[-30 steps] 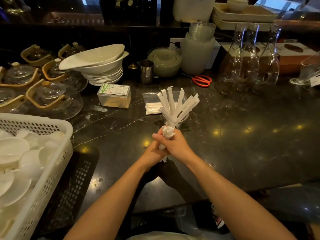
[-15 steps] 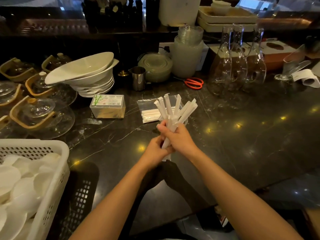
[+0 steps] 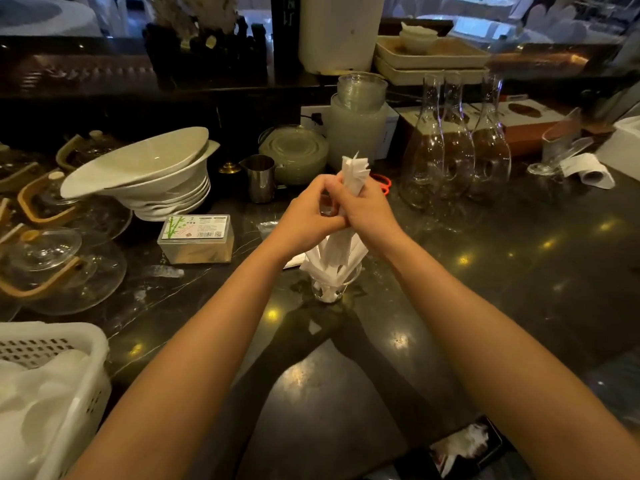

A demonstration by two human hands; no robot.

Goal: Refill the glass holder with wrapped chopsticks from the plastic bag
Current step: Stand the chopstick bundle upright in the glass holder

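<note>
A small clear glass holder [image 3: 333,292] stands on the dark marble counter, with several white wrapped chopsticks [image 3: 325,263] fanned out of it. Directly above it, my left hand [image 3: 304,216] and my right hand [image 3: 367,211] press together around a bundle of wrapped chopsticks. The bundle's top ends [image 3: 354,172] stick up above my fingers. Its lower part runs down toward the holder. A corner of the plastic bag [image 3: 292,264] shows beside my left forearm; the remainder is hidden.
A clear toothpick box [image 3: 195,237] lies left of the holder. Stacked white bowls [image 3: 149,178] and a steel cup [image 3: 261,178] stand behind, three glass carafes [image 3: 453,150] and red scissors [image 3: 385,184] to the right. A white basket [image 3: 52,393] sits front left.
Both hands have moved away from me with the bundle, from in front of the holder to directly above it. The bundle's fanned tops have drawn together above my fingers.
</note>
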